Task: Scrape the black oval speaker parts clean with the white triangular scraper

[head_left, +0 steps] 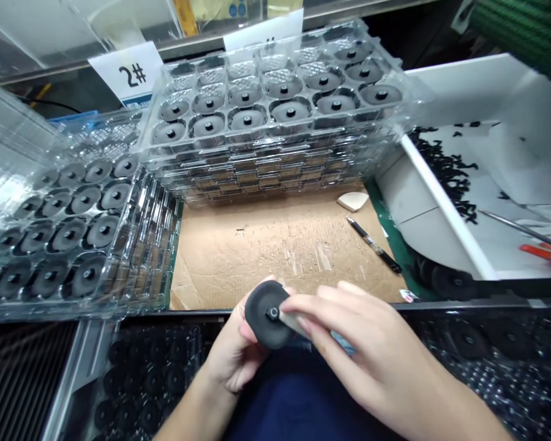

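Note:
My left hand (233,354) is closed around the edge of a round black disc (259,315) with a small raised hub in its middle. The disc is tilted up and faces me, above the front edge of the bench. In my right hand (367,346), thumb and fingers pinch a pale, flat wedge-like piece (294,322). Its tip is beside the hub, over the disc's face; whether it touches cannot be made out. Something light blue (343,343) shows under the right hand, partly hidden.
Stacked clear trays (275,153) of similar discs stand behind the cardboard (266,245), with another stack (138,245) at left. A pale wedge (352,201) and a pen (374,245) lie on the cardboard. At right, a white box (450,208) holds small black pieces and a screwdriver (528,229).

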